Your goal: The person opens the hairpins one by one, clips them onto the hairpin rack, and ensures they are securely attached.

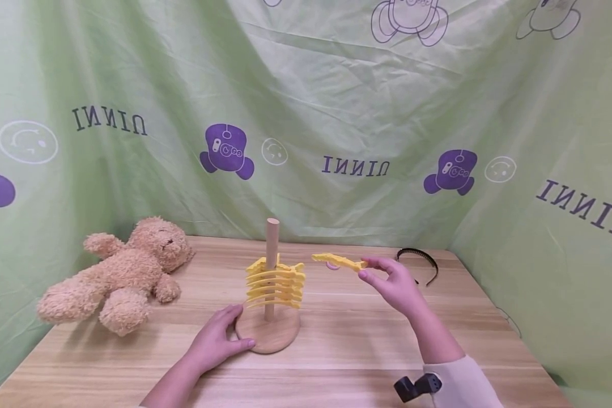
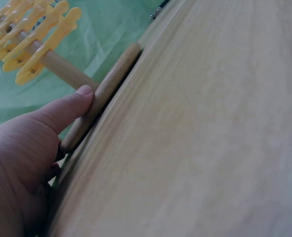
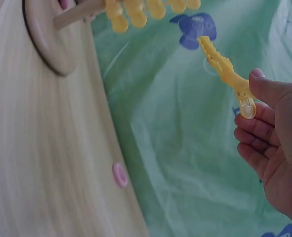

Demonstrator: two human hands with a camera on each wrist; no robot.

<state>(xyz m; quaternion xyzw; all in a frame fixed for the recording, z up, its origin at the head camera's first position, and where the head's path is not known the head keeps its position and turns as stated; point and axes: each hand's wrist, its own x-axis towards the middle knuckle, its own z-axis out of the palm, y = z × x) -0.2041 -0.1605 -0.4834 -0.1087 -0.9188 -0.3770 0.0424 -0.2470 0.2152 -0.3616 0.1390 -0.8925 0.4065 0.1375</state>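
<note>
A wooden stand with a round base (image 1: 280, 335) and an upright rod (image 1: 272, 243) stands on the table. Several curved yellow plastic pieces (image 1: 297, 277) are stacked around the rod. My left hand (image 1: 214, 340) grips the left edge of the base, its thumb (image 2: 84, 92) on top near the rod's foot. To the right of the stack, my right hand (image 1: 395, 286) pinches one more yellow plastic piece (image 1: 339, 260) by its rounded end. That piece (image 3: 222, 66) is raised above the table, apart from the rod, its far end pointing toward the stack.
A brown teddy bear (image 1: 127, 269) lies at the left of the table. A black toothed headband (image 1: 423, 253) lies at the back right. Behind the held piece, a small pink ring (image 3: 119, 175) rests on the tabletop. A green printed curtain (image 1: 306, 113) surrounds the table.
</note>
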